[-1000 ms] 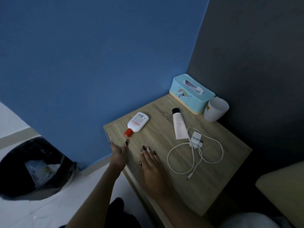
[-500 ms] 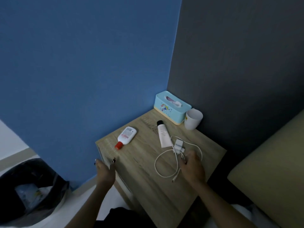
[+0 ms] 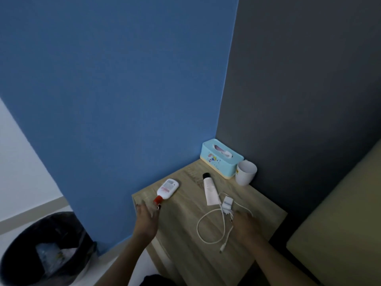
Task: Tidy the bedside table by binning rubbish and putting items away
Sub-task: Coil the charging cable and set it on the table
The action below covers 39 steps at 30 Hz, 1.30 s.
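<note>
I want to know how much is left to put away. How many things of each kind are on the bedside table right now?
Bottle: 1
Tube: 1
Charger with cable: 1
Tissue box: 1
Cup: 1
Total: 5

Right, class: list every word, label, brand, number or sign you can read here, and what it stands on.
No text can be read.
Red-capped bottle: label print, too blurred.
White tube: faint print, too small.
Blue tissue box: coloured design on its front, too blurred.
White cup: yellow mark, too small.
</note>
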Each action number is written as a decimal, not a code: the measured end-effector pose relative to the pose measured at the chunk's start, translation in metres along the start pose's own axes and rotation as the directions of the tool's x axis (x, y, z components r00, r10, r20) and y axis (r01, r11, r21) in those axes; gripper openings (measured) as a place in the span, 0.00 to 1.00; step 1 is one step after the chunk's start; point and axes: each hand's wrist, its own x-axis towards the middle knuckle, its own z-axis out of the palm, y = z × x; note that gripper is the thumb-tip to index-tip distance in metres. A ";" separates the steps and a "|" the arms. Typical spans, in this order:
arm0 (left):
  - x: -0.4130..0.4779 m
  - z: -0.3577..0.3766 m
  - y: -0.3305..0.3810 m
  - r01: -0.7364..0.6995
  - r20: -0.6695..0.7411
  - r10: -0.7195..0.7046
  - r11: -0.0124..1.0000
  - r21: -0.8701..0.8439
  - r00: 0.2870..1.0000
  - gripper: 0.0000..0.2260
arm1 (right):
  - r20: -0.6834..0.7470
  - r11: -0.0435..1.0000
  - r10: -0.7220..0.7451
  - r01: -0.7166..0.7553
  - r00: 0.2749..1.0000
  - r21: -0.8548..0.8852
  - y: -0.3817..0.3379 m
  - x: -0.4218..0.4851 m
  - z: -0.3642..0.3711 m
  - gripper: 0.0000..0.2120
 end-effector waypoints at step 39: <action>-0.094 -0.152 0.295 -0.578 0.028 0.709 0.597 -0.557 0.705 0.10 | -0.429 0.522 -0.487 0.647 0.761 0.555 -0.173 -0.164 -0.236 0.03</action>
